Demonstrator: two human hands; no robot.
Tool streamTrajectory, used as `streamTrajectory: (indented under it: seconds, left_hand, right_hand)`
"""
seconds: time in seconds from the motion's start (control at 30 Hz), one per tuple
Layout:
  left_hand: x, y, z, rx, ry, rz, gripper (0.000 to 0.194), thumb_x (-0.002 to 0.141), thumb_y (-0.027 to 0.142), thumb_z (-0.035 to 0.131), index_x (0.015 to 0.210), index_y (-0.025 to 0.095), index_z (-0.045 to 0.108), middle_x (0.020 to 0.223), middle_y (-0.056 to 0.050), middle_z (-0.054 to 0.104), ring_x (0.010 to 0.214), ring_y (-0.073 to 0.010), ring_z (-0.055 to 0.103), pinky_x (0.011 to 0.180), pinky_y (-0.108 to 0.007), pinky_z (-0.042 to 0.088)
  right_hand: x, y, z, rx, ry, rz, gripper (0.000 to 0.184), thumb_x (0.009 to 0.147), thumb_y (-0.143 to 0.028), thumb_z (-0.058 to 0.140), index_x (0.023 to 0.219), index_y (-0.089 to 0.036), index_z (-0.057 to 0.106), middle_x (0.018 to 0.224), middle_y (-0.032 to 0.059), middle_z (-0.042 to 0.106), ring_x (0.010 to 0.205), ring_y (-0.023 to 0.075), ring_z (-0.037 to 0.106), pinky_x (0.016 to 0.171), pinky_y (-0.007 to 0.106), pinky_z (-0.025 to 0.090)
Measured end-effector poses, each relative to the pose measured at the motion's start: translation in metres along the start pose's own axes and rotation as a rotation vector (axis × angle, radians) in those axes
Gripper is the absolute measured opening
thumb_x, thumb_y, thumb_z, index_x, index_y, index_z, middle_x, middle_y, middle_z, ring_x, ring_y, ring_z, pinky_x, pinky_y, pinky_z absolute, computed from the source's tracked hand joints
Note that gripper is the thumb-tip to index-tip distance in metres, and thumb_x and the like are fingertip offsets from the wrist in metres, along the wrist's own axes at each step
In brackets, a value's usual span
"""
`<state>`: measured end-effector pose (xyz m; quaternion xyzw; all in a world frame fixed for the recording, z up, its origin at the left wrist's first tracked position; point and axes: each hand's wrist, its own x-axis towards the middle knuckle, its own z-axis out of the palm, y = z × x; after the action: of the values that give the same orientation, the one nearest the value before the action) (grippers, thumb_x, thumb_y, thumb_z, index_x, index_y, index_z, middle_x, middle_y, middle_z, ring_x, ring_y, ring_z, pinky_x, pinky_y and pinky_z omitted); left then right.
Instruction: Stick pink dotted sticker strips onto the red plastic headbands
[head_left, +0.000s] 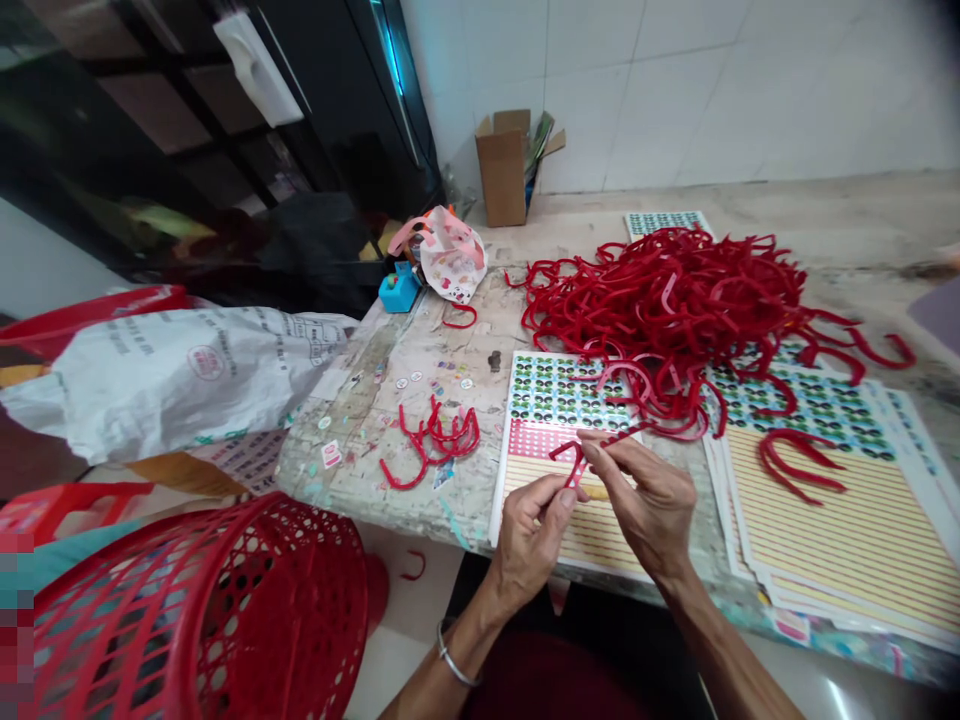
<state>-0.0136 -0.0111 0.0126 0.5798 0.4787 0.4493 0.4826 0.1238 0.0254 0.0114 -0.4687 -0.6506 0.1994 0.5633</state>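
Red strip (pixel 574 464) pinched by both the left hand (pixel 529 545) and right hand (pixel 643 500), fingertips closed on it, just in front of the heap (pixel 660 300) of like strips. A printed sheet (pixel 559 390) lies beneath the hands on the surface (pixel 337 470); a small tangle (pixel 439 440) sits left of the heap, a red basket (pixel 202 610) farther left.

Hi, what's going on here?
A person is working at a stained table, pinching a thin red strip between the left hand and right hand, just above a printed sheet. Beyond the hands lies a big tangled heap of red strips, with a smaller bunch of red strips to the left. A red plastic basket sits beside the table.
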Motion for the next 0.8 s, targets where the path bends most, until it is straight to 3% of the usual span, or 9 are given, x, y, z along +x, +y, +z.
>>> streamTrajectory:
  seconds: [0.2, 0.43, 0.6, 0.7, 0.8]
  left_hand:
    - [-0.002, -0.004, -0.004, -0.019, 0.003, -0.004, 0.027, 0.091, 0.027, 0.045, 0.089, 0.015, 0.068, 0.068, 0.0, 0.056, 0.066, -0.0131, 0.051, 0.065, -0.024, 0.037]
    - [0.003, 0.009, -0.006, -0.137, -0.119, -0.076, 0.021, 0.089, 0.026, 0.047, 0.097, 0.014, 0.062, 0.079, -0.003, 0.06, 0.077, -0.0153, 0.055, 0.075, -0.026, 0.041]
    - [0.006, 0.009, -0.004, -0.214, -0.075, -0.128, 0.022, 0.09, 0.028, 0.044, 0.085, 0.013, 0.059, 0.069, 0.0, 0.053, 0.065, -0.0126, 0.049, 0.066, -0.024, 0.04]
    - [0.004, 0.004, -0.006, -0.169, -0.078, -0.112, 0.021, 0.09, 0.027, 0.045, 0.079, 0.014, 0.058, 0.067, 0.001, 0.049, 0.065, -0.0121, 0.044, 0.065, -0.024, 0.037]
    - [0.0, 0.002, -0.009, -0.164, -0.127, -0.085, 0.022, 0.09, 0.027, 0.044, 0.078, 0.015, 0.058, 0.067, 0.0, 0.049, 0.065, -0.0125, 0.044, 0.066, -0.024, 0.037]
  right_hand:
    - [-0.004, 0.002, 0.006, 0.147, -0.059, 0.192, 0.009, 0.082, -0.015, 0.063, 0.079, -0.02, 0.069, 0.079, 0.0026, 0.07, 0.071, 0.0149, 0.065, 0.061, 0.024, 0.05]
    - [-0.01, 0.003, 0.004, 0.054, -0.104, -0.034, 0.011, 0.079, -0.008, 0.063, 0.078, -0.019, 0.067, 0.085, 0.0051, 0.071, 0.079, 0.0181, 0.067, 0.069, 0.029, 0.053]
    - [-0.011, 0.007, 0.001, 0.0, -0.174, -0.123, 0.026, 0.08, -0.007, 0.061, 0.101, -0.021, 0.067, 0.104, 0.0088, 0.068, 0.097, 0.0226, 0.063, 0.084, 0.041, 0.052]
    - [-0.011, 0.01, -0.001, 0.032, -0.185, -0.024, 0.039, 0.079, -0.013, 0.065, 0.116, -0.024, 0.06, 0.118, 0.0094, 0.062, 0.11, 0.0246, 0.056, 0.091, 0.046, 0.049]
    - [-0.008, 0.015, -0.003, 0.204, -0.247, 0.254, 0.057, 0.077, -0.024, 0.069, 0.13, -0.027, 0.048, 0.133, 0.0087, 0.05, 0.117, 0.0254, 0.05, 0.089, 0.044, 0.053]
